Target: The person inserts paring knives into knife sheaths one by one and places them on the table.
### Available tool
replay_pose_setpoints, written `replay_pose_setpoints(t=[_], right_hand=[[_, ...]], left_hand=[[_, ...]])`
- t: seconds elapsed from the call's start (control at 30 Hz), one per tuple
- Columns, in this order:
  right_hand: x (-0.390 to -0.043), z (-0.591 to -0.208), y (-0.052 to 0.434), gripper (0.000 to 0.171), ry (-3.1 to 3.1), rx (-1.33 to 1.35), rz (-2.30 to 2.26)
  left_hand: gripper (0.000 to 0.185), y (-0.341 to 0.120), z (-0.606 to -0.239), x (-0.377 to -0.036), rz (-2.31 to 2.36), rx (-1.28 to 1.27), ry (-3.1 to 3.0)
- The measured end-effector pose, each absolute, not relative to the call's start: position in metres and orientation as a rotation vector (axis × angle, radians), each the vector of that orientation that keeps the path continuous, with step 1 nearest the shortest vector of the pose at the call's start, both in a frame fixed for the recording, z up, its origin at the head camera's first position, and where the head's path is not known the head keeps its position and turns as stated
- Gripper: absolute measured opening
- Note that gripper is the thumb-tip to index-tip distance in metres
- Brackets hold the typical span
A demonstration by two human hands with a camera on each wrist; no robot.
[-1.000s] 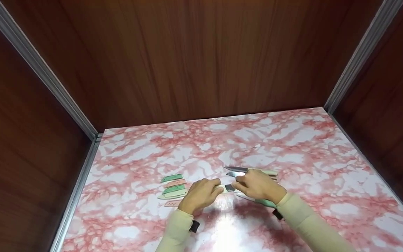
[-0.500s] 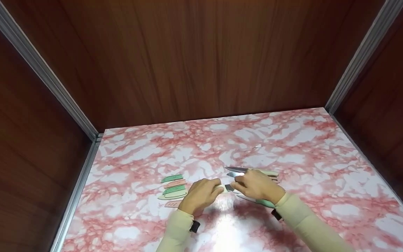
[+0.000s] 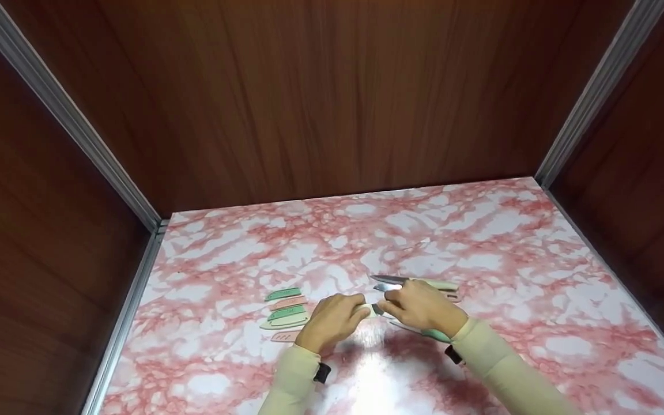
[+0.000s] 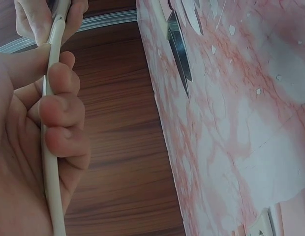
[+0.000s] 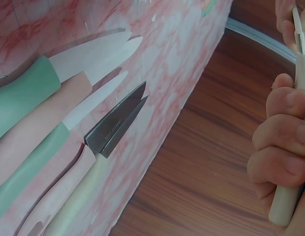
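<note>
My left hand [image 3: 335, 320] grips a long cream knife sheath [image 4: 53, 189], its thumb lying along one side and its fingers curled round the other. My right hand [image 3: 421, 305] holds a knife by its cream handle [image 5: 284, 201], fingers wrapped round it. Between the hands, a short stretch of the knife's dark blade [image 3: 377, 309] shows beside the pale sheath end; the rest of the blade seems hidden in the sheath. Both hands are close together above the table. Under and behind the right hand lie several knives, one with a green handle [image 5: 29, 93].
Left of the hands, several green, pink and cream knife sheaths [image 3: 287, 311] lie in a column on the marbled table [image 3: 222, 369]. A dark-bladed knife [image 5: 115, 123] and white-bladed knives lie at the right. Brown wood panels [image 3: 332, 104] enclose the table at the back and sides.
My right hand has shifted slightly left toward the left hand, and a little less of the dark blade shows between them. The left hand stays nearly still.
</note>
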State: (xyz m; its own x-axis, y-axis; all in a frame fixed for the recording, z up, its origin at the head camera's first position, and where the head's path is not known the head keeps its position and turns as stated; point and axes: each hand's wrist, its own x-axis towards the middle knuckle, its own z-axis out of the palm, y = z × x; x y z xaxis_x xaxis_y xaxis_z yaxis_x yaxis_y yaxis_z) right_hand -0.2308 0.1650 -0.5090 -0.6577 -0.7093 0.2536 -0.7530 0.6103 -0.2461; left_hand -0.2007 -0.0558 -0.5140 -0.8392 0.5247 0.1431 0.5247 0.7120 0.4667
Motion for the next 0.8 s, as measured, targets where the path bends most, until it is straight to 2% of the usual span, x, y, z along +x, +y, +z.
replay_pose_setpoints(t=[0.8], right_hand=[[-0.2301, -0.5063, 0.1632, 0.040, -2.703, 1.211, 0.481]], left_hand=[[0.030, -0.0506, -0.5118, -0.2024, -0.746, -0.893, -2.891]])
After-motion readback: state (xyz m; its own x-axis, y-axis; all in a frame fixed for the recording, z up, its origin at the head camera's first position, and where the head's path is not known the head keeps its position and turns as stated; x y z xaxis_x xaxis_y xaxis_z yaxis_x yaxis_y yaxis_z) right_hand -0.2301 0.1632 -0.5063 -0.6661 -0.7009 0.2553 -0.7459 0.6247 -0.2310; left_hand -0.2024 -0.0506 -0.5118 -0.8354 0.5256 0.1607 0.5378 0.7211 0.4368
